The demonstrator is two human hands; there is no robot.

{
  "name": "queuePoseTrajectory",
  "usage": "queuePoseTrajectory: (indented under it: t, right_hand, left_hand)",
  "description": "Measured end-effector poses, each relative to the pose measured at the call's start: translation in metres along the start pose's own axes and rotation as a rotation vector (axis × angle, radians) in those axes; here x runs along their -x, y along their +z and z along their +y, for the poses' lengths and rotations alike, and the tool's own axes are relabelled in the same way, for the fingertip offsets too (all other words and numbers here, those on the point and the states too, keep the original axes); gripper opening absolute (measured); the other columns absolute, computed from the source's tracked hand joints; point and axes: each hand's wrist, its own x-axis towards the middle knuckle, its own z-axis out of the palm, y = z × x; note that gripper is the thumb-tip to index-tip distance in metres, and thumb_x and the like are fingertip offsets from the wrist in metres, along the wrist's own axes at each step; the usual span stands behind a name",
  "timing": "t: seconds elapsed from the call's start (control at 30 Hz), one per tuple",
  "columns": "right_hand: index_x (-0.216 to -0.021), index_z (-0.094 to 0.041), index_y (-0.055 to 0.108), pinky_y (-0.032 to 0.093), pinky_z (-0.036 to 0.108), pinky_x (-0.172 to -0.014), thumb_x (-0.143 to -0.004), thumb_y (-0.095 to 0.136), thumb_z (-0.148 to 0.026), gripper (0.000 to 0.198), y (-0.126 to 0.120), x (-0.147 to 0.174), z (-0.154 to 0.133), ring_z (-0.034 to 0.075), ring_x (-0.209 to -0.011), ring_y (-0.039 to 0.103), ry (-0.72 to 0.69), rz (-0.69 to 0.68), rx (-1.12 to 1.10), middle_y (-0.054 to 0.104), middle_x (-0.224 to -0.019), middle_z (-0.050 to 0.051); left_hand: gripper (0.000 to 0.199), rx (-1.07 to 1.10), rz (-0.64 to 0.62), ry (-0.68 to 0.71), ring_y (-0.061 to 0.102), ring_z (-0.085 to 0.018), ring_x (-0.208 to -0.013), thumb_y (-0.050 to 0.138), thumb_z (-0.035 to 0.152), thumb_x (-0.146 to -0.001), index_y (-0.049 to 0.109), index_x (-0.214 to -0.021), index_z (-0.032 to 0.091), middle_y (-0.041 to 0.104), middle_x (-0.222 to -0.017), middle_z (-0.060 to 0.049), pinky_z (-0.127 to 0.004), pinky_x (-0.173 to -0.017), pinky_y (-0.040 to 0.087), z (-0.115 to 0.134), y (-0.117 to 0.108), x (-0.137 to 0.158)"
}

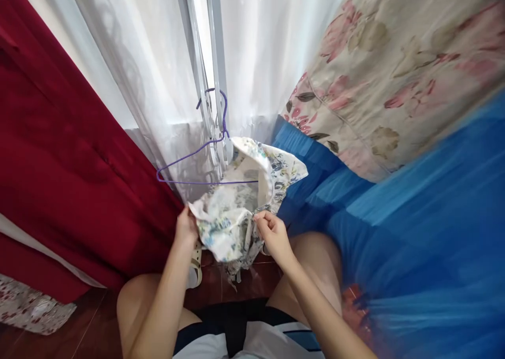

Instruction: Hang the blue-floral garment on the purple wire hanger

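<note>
While the floral garment (236, 206) hangs bunched between both hands, its upper part is draped over the right end of a purple wire hanger (197, 161), which hooks onto a white window frame (215, 59). The left hand (185, 228) has its grip pinched shut on the garment's left edge; the right hand (272, 232) is closed on the cloth's right side. White sheer curtains (158, 75) hang just behind, a red curtain (59, 164) to the left. A blue bed sheet (414, 232) and flowered cover (394, 69) lie right. Bare knees sit above a dark wooden floor (98, 327).
</note>
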Motion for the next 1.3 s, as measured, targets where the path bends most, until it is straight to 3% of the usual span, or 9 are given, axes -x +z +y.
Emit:
queuePoseTrajectory:
  t: [0.13, 0.37, 0.5, 0.63, 0.83, 0.97, 1.07, 1.2, 1.3]
  right_hand:
    - [-0.075, -0.019, 0.055, 0.033, 0.025, -0.056, -0.09, 0.047, -0.038, 0.025, -0.028, -0.003, 0.057, 0.016, -0.059, 0.048, 0.098, 0.161, 0.394, 0.053, -0.061, 0.0]
    - [-0.074, -0.017, 0.061, 0.042, 0.03, -0.071, -0.082, 0.059, -0.031, 0.017, -0.049, 0.008, 0.065, 0.022, -0.075, 0.061, 0.274, 0.001, 0.601, 0.066, -0.074, 0.007]
    - [-0.088, -0.017, 0.064, 0.043, 0.034, -0.089, -0.091, 0.052, -0.052, 0.037, -0.039, 0.02, 0.006, 0.022, -0.092, 0.061, 0.142, -0.115, 0.168, 0.067, -0.092, 0.006]
    - [-0.076, -0.016, 0.063, 0.049, 0.033, -0.081, -0.087, 0.041, -0.075, 0.064, -0.026, 0.027, -0.047, 0.02, -0.078, 0.063, 0.481, -0.448, -0.51, 0.064, -0.071, 0.004]
    - [-0.082, -0.012, 0.067, 0.053, 0.024, -0.069, -0.071, 0.076, -0.057, 0.047, -0.014, 0.029, -0.069, 0.014, -0.064, 0.064, 0.644, -0.693, -0.753, 0.066, -0.069, 0.003]
    - [-0.089, -0.005, 0.068, 0.048, 0.017, -0.054, -0.063, 0.087, -0.04, 0.048, -0.024, 0.017, -0.099, 0.008, -0.053, 0.056, 0.569, -1.382, -0.46, 0.065, -0.068, 0.002]
    - [-0.083, -0.005, 0.067, 0.041, 0.015, -0.045, -0.075, 0.08, -0.038, 0.037, -0.032, -0.002, -0.127, 0.005, -0.046, 0.048, 0.417, -1.479, -0.263, 0.058, -0.06, -0.001]
    - [-0.076, -0.007, 0.066, 0.042, 0.015, -0.048, -0.079, 0.076, -0.039, 0.034, -0.025, -0.019, -0.155, 0.005, -0.05, 0.047, 0.299, -1.524, -0.123, 0.054, -0.059, -0.002]
    - [-0.079, -0.008, 0.068, 0.046, 0.018, -0.056, -0.085, 0.069, -0.037, 0.03, -0.013, -0.021, -0.169, 0.008, -0.059, 0.053, 0.248, -1.625, 0.035, 0.061, -0.068, 0.002]
  left_hand:
    - [0.025, -0.149, -0.262, 0.098, 0.064, -0.018, -0.085, 0.069, 0.038, -0.083, 0.064, -0.09, 0.015, 0.068, -0.091, -0.007, -0.03, -0.085, 0.049, -0.048, 0.013, 0.046]
    - [0.028, -0.626, -0.657, 0.44, 0.045, -0.012, -0.072, 0.054, 0.04, -0.096, 0.056, -0.08, 0.017, 0.047, -0.074, 0.001, -0.022, -0.068, 0.037, -0.039, 0.041, 0.105]
    - [0.024, -0.752, -0.857, 0.453, 0.049, -0.014, -0.077, 0.049, 0.034, -0.099, 0.058, -0.083, 0.017, 0.053, -0.079, -0.001, -0.024, -0.074, 0.04, -0.041, 0.048, 0.133]
    - [0.014, -0.956, -1.094, 0.539, 0.058, -0.019, -0.096, 0.053, 0.028, -0.096, 0.065, -0.094, 0.021, 0.063, -0.096, -0.005, -0.031, -0.092, 0.043, -0.032, 0.053, 0.166]
    - [0.078, -0.983, -0.814, 0.695, 0.05, -0.026, -0.125, 0.076, 0.032, -0.079, 0.037, -0.146, 0.033, 0.055, -0.133, -0.008, -0.041, -0.11, 0.034, 0.025, 0.038, 0.154]
    - [0.075, -0.877, -1.221, 0.107, 0.061, -0.024, -0.101, 0.074, 0.051, -0.078, 0.046, -0.14, 0.022, 0.065, -0.103, -0.009, -0.038, -0.094, 0.045, 0.029, 0.009, 0.126]
    - [0.065, -0.744, -1.291, -0.213, 0.06, -0.016, -0.075, 0.072, 0.053, -0.08, 0.053, -0.132, 0.019, 0.06, -0.081, -0.004, -0.03, -0.074, 0.048, 0.01, -0.013, 0.126]
    - [0.083, -0.752, -0.993, 0.059, 0.058, -0.016, -0.089, 0.082, 0.037, -0.072, 0.042, -0.144, 0.033, 0.052, -0.119, -0.009, -0.03, -0.078, 0.049, -0.015, -0.018, 0.143]
    - [0.043, -0.863, -0.928, 0.271, 0.057, -0.022, -0.1, 0.08, 0.031, -0.073, 0.069, -0.114, 0.027, 0.054, -0.121, -0.01, -0.034, -0.088, 0.048, -0.022, -0.014, 0.146]
